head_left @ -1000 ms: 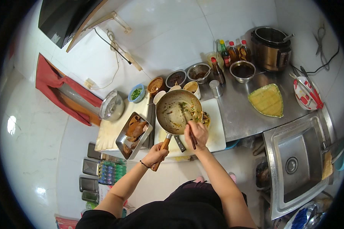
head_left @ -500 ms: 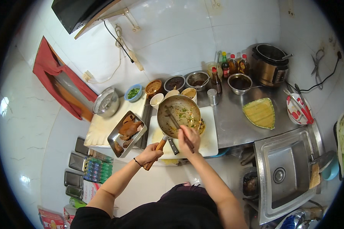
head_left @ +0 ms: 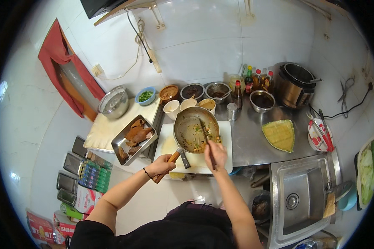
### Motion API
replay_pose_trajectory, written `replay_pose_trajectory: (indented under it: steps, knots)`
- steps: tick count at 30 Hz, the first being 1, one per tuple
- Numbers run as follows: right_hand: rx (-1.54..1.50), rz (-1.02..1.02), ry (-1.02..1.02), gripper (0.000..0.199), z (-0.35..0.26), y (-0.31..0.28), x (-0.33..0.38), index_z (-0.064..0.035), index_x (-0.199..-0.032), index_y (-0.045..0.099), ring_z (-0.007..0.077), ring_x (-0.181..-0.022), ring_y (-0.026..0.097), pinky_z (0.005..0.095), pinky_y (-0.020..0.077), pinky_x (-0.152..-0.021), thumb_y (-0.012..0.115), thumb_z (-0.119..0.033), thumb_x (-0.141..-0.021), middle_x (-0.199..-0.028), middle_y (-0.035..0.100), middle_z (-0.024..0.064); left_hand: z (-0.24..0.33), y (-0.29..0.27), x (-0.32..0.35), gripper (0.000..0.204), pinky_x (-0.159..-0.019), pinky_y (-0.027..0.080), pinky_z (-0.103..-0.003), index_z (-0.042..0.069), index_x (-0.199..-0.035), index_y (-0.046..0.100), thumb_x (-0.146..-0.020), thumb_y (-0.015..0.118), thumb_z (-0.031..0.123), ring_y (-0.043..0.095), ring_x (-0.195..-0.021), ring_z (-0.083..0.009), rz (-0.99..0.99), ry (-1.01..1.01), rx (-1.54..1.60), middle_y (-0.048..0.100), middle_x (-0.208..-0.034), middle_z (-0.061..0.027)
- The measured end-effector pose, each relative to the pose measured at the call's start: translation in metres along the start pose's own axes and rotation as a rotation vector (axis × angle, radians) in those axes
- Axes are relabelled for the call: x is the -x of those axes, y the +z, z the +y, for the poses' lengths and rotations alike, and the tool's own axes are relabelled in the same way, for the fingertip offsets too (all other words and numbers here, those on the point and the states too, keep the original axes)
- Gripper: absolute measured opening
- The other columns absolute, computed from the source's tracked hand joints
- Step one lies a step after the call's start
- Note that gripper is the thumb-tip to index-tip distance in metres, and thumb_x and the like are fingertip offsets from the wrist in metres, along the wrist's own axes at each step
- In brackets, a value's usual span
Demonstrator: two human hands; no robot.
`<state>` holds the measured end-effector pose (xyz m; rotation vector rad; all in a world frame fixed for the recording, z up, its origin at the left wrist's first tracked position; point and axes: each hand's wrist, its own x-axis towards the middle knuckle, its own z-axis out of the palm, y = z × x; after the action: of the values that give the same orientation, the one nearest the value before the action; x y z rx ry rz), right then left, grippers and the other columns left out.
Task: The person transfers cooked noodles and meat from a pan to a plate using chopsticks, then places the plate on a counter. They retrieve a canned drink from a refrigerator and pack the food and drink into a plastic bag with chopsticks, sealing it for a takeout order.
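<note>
My left hand (head_left: 162,164) is closed round the wooden handle of a pan (head_left: 187,120), holding it tilted above the white cutting board (head_left: 225,159). Bits of chopped food and green pieces cling inside the pan, thickest toward its lower right. In my right hand (head_left: 216,156) are dark chopsticks (head_left: 204,129), their tips inside the pan. Chopped food (head_left: 217,140) shows at the pan's right rim. Below the pan a knife (head_left: 185,161) lies on the board, its black handle showing and its blade mostly hidden.
To the left stands a metal tray of brown meat (head_left: 134,139). Bowls, paper cups (head_left: 171,108) and bottles (head_left: 249,79) line the back. Rightward are a woven mat (head_left: 279,135), a pressure cooker (head_left: 296,85), a bowl with red tongs (head_left: 318,135) and a sink (head_left: 305,195).
The chopsticks have swung from the pan's left side to its right, my right hand moving right and slightly down. Food has gathered at the pan's lower right. The whole view has shifted slightly.
</note>
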<state>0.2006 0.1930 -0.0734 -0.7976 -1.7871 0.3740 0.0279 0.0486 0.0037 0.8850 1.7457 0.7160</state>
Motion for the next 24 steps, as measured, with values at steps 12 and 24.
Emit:
replay_pose_trajectory:
  steps: [12,24]
  knots:
    - [0.011,-0.123,0.071,0.017,-0.007,-0.026,0.023,-0.0052,-0.091,0.062,0.0235,-0.072,0.059,0.0349,0.0417,-0.067,0.061,-0.012,-0.076,-0.074,0.063,0.0082,-0.017,-0.002,-0.009,0.014,-0.045,0.041,-0.024,0.004,-0.084,0.047,-0.074,0.055,0.011,0.046,-0.05,-0.0088,0.084,0.056,-0.033,0.048,-0.064,-0.0007]
    - [-0.01,-0.075,0.078,0.018,-0.016,-0.025,0.0,-0.0065,-0.093,0.061,0.0248,-0.072,0.057,0.0367,0.0414,-0.068,0.055,-0.017,-0.08,-0.073,0.062,0.0085,-0.019,0.002,-0.013,0.014,-0.045,0.041,-0.024,0.004,-0.083,0.047,-0.074,0.056,0.01,0.046,-0.05,-0.0086,0.129,0.081,-0.109,0.047,-0.064,-0.0001]
